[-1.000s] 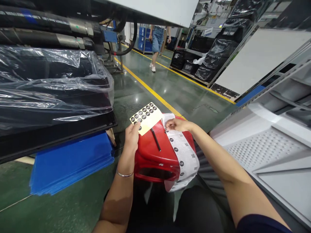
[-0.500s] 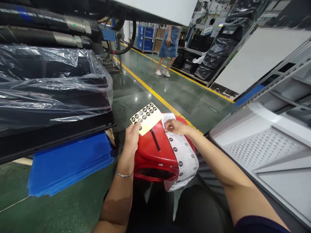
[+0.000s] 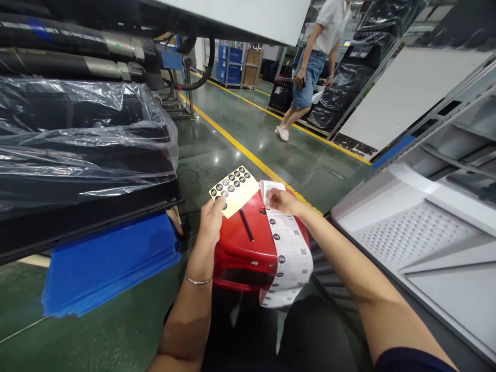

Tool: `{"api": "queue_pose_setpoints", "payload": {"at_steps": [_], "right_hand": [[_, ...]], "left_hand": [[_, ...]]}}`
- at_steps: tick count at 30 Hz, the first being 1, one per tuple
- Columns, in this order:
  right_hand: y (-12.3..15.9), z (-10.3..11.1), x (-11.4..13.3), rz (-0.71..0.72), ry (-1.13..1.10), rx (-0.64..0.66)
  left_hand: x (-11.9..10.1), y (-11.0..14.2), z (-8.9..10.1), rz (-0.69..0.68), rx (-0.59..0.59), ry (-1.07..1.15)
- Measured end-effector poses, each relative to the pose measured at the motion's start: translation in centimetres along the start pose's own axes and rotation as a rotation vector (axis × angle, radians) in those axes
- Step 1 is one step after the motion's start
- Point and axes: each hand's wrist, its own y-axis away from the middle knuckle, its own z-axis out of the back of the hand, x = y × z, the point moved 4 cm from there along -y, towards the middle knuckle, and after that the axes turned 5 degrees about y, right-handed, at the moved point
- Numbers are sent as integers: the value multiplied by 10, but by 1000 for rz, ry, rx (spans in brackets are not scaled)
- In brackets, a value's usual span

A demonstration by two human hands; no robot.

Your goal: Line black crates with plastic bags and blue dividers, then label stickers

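My left hand (image 3: 211,219) is closed on the edge of a pale yellow sticker sheet (image 3: 242,199), thumb on top. Rows of round black stickers fill its upper part; the lower right is bare backing. My right hand (image 3: 284,201) is closed, fingertips pinching a long white label strip (image 3: 290,240) near its far end. Printed text, square codes and round black stickers run along the strip. It lies over a red plastic stool (image 3: 228,243) and hangs off the near edge. A black pen (image 3: 247,226) rests on the stool between my hands.
Plastic-wrapped black bins (image 3: 85,139) stand at left above a stack of blue sheets (image 3: 112,261). A white moulded panel (image 3: 422,232) is close on the right. A person (image 3: 310,67) walks beyond the yellow floor line (image 3: 236,142); shelves stand behind.
The strip's hanging end has swung slightly left and shows more stickers. My right hand has barely moved; the sticker sheet stays in my left. The walking person has moved right and nearer.
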Motion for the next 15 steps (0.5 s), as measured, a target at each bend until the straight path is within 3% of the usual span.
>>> {"api": "queue_pose_setpoints", "payload": {"at_steps": [5, 8, 10, 12, 15], "right_hand": [[4, 7, 6, -6, 92, -146], [23, 27, 28, 43, 137, -469], [46, 36, 56, 179, 160, -700], [65, 30, 89, 407, 193, -694], [79, 4, 123, 631, 313, -491]], "left_hand": [[6, 0, -1, 8, 42, -26], [12, -2, -1, 30, 75, -129], [17, -3, -2, 34, 116, -180], [22, -3, -6, 10, 153, -203], [26, 2, -12, -10, 174, -209]]}}
